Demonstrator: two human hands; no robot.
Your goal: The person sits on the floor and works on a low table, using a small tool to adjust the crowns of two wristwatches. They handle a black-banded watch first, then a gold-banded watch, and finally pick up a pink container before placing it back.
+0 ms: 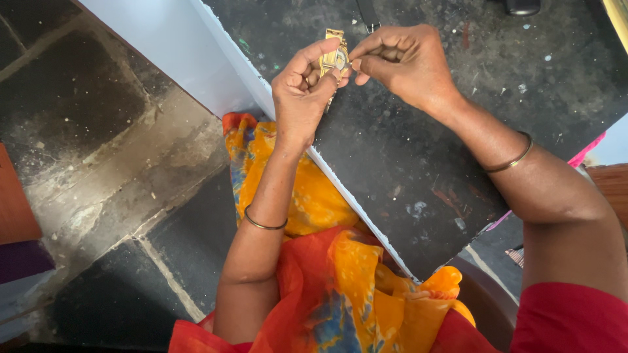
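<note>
Pinched between thumb and fingers, the gold wristwatch [334,59] sits upright in the left hand [302,91], its metal band running above and below the grip and its round face turned toward the wearer. That hand is closed firmly around the watch case. The right hand [400,65] comes in from the other side, thumb and forefinger drawn narrow together right at the edge of the face; whether they nip a small part or only press on it is too small to tell.

For fine work like this, it looks wise to keep the left hand still as the anchor and let only the right fingertips move, with both wrists low over the dark worktable [418,163] so anything dropped lands there and not on the stone floor [98,150].

Thin bangles ring both forearms, and orange and yellow cloth [314,261] drapes over the lap below the table's white edge.
</note>
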